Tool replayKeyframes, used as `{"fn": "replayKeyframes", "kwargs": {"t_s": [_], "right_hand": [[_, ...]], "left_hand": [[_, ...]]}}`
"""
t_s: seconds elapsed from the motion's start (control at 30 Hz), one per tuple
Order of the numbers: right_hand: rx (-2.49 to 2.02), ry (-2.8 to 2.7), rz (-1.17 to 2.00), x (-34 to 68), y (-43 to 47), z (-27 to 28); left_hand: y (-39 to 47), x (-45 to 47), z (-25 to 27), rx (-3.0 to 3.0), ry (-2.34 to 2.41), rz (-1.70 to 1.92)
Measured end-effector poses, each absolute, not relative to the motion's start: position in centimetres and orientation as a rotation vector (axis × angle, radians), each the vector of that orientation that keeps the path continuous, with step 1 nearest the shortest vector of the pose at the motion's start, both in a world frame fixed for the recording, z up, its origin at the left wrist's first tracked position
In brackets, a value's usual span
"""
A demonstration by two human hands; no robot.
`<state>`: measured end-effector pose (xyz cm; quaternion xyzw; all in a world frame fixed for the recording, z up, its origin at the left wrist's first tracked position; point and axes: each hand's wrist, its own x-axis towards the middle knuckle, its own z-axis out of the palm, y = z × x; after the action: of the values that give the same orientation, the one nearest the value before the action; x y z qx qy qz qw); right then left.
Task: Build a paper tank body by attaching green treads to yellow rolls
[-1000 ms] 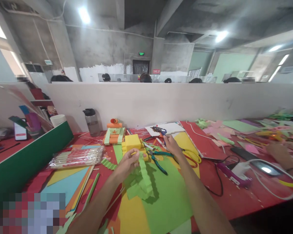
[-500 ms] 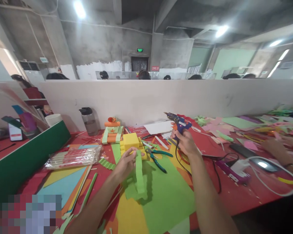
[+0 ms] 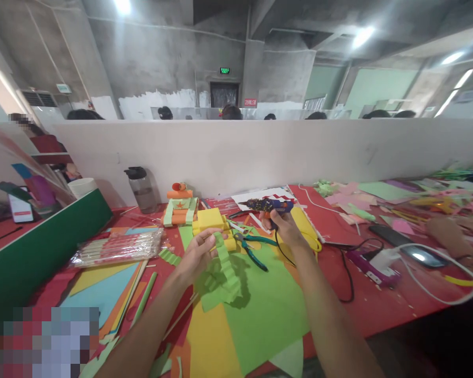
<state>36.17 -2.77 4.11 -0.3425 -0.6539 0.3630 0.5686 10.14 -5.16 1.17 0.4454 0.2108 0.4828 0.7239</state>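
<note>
My left hand [image 3: 200, 253] pinches one end of a pleated green paper strip [image 3: 227, 270], which hangs in a curve over a green paper sheet [image 3: 270, 320]. In my right hand [image 3: 284, 226] is a blue hot glue gun [image 3: 270, 206], its nozzle pointing left, with a black cord trailing below. Between the hands, teal-handled pliers [image 3: 254, 249] lie with their handles apart. Just behind my left hand sits a yellow paper model [image 3: 211, 220]. Farther back stands an orange and green paper model [image 3: 181, 210] with a star on it.
A clear pack of sticks [image 3: 118, 248] and coloured paper sheets [image 3: 98, 294] lie at left, beside a green divider [image 3: 51, 231]. A water bottle [image 3: 141, 190] stands by the white partition [image 3: 220, 152]. At right are a purple power strip [image 3: 372, 268], a phone [image 3: 424, 256] and another person's arm [image 3: 447, 236].
The glue gun has come down and left, from tilted up to nearly level, nearer the strip. The strip's lower end has swung slightly right. Yellow material behind my right hand is more exposed.
</note>
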Motion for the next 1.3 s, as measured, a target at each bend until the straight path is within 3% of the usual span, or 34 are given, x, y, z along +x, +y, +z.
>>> {"fn": "replayKeyframes", "kwargs": {"t_s": [0.53, 1.3], "right_hand": [[-1.032, -1.808, 0.543, 33.9, -3.4, 3.8], [-1.051, -1.895, 0.409, 34.0, -2.7, 3.0]], "left_hand": [[-5.1, 10.1, 1.3, 0.932, 0.481, 1.115], [-4.9, 10.4, 1.0, 0.938, 0.456, 1.152]]}}
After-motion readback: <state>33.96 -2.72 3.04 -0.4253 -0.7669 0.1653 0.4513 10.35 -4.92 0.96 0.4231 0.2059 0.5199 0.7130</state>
